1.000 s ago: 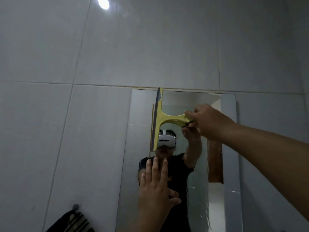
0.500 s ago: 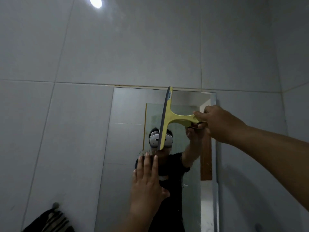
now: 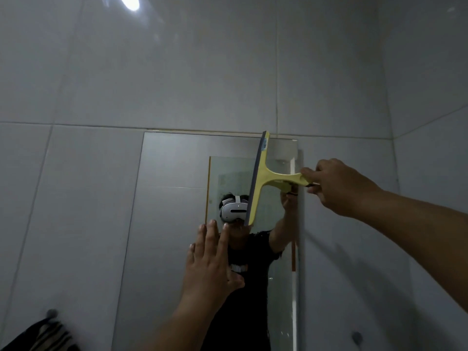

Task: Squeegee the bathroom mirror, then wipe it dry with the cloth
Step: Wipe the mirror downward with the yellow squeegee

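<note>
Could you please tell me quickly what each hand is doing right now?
Left hand: open, fingers spread, palm toward the mirror, holding nothing.
Right hand: closed on the handle of the yellow squeegee.

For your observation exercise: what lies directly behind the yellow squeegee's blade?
Behind the squeegee is the mirror, upper right part, with the person's reflection beside it. The glass strip under the blade is covered. The right hand grips the handle.

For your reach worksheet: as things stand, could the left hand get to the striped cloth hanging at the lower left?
Probably yes. The left hand lies flat and empty against the mirror, and only bare tiled wall lies between it and the striped cloth, low to its left.
</note>
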